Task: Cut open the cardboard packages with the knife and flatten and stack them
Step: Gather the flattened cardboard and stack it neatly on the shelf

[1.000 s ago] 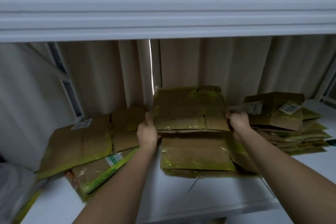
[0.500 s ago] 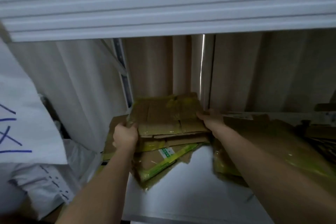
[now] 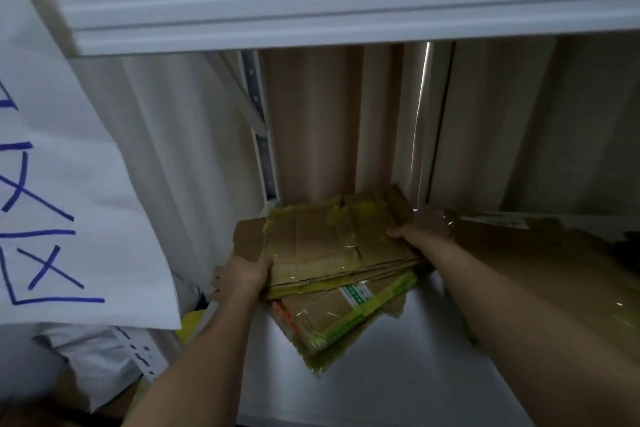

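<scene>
The white sheet (image 3: 62,184) with blue writing is cut off at left — its marks unreadable.

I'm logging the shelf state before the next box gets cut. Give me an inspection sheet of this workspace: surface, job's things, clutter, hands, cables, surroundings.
Surface: white shelf, bare toward the front.
Job's things: flattened cardboard piece held over the stack of flattened boxes; more flattened cardboard at right. No knife seen.
Clutter: white bags below left of the shelf.
Hands: left hand grips the piece's near left corner; right hand grips its right edge.
Cables: nothing seen.
Surroundings: white upper shelf edge overhead, beige curtain behind, white sheet with blue marks at left.
</scene>
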